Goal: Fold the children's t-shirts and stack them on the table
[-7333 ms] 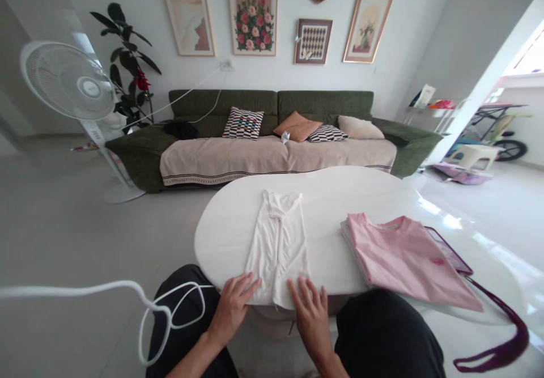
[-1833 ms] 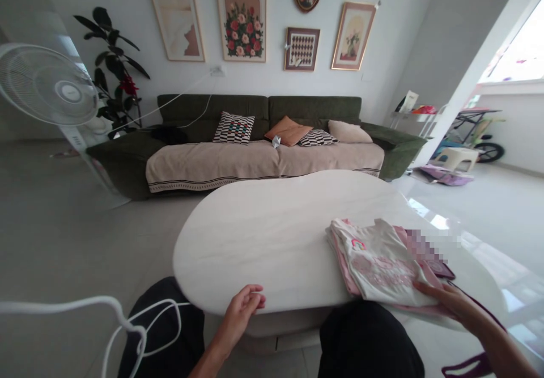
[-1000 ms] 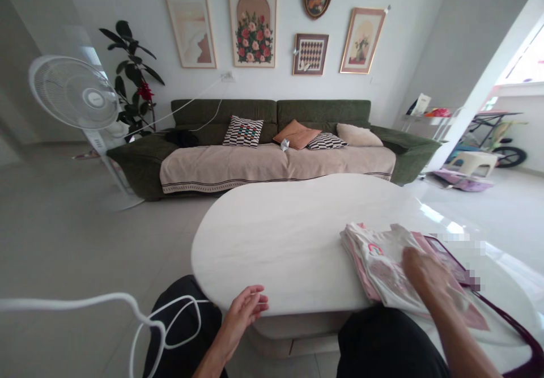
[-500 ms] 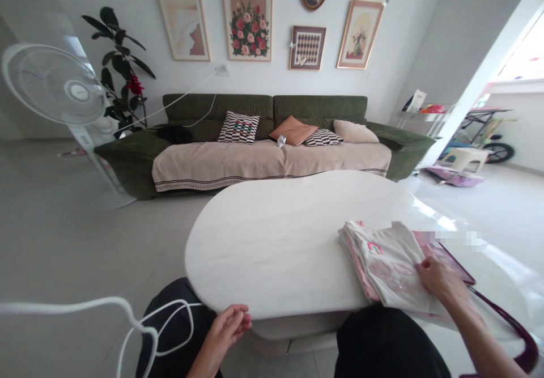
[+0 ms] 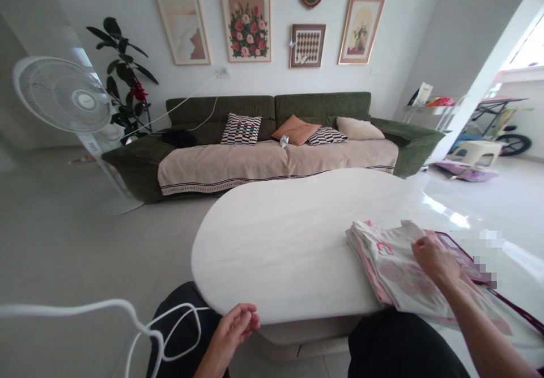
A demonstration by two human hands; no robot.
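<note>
Okay, far left: white round-headed pedestal fan (image 5: 63,96), white looping cord (image 5: 72,312) in the foreground, then dark green fabric sofa (image 5: 323,106) with beige throw (image 5: 272,160) behind.

Left hand (image 5: 236,324): at the near-left edge of the white oval table (image 5: 272,236), fingers loosely bent, relaxed, no object seen in it; can't tell if it touches the edge.

Further right, near side of the tabletop: pile of folded clothes. Top layer is a white cloth T-shirt with small rainbow motif and pink print (image 5: 402,276); pink fabric layers (image 5: 369,270) peek out beneath along the left side.

Right hand (image 5: 437,259): over the shirt's right part, fingers curled in; can't tell whether it pinches cloth or just rests there.

Just beyond, beside the pile: flat purple-edged rectangular object (image 5: 461,253), partly pixelated, with dark purple strap (image 5: 518,311).

Progress, my read: folding and stacking look done for every garment in view; top shirt is slightly rumpled, so maybe some straightening left. Garments out of view: can't tell.
</note>
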